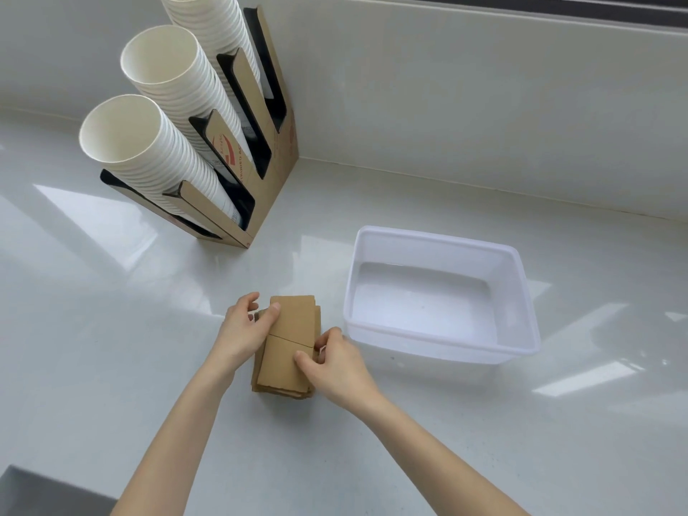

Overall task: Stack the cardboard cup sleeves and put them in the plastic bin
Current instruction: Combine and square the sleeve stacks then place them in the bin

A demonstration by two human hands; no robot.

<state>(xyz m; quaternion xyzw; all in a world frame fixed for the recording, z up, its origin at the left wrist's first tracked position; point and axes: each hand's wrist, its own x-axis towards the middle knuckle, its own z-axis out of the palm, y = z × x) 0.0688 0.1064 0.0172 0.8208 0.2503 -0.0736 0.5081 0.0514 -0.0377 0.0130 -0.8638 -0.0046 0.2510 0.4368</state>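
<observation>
Brown cardboard cup sleeves (288,344) are lying stacked on the desk (372,441), just left of the empty plastic bin (439,351). The left hand (244,329) and right hand (337,363) are pinching opposite edges, probably squaring the pile for lifting.

- A café or drinks-service counter, by the look of it.
- Tall stacks of white paper cups (178,117) in a brown cardboard dispenser rack (260,150).
- Glossy white stone countertop (372,441) against a wall.

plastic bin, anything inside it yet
Nothing shows inside the plastic bin: its bare white floor is visible throughout. The cardboard sleeves lie outside it on the counter, between the left hand and right hand.
</observation>
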